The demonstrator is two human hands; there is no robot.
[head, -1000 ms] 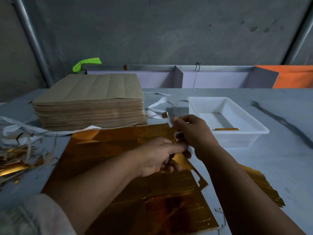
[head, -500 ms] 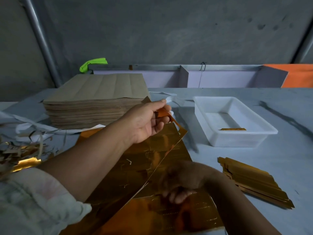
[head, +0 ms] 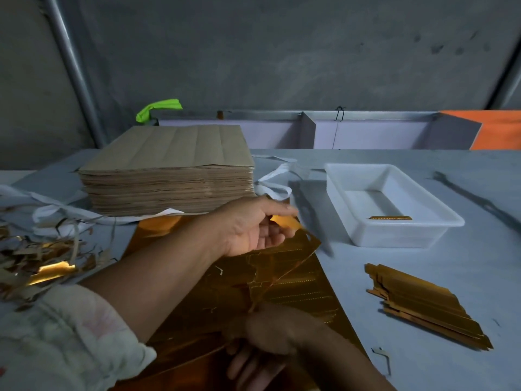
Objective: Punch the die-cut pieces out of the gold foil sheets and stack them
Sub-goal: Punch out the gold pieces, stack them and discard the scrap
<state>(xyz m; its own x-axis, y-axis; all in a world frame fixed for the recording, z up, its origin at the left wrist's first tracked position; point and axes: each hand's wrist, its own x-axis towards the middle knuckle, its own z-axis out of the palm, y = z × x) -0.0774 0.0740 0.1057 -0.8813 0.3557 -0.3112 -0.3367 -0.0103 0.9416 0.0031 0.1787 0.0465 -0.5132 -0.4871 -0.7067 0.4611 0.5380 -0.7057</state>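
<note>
1. Our left hand (head: 251,227) pinches the far corner of the gold foil sheet (head: 293,280) between thumb and fingers, holding it raised above the worktop (head: 473,266).
2. Our right hand (head: 270,334) lies on the sheet's near part; in the shadow we cannot tell whether its fingers are grasping.
3. The stack of punched pieces (head: 423,303) lies to the right, near the white tray (head: 394,238).

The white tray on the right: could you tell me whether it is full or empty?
Nearly empty: the white tray holds only one gold strip on its floor.
</note>
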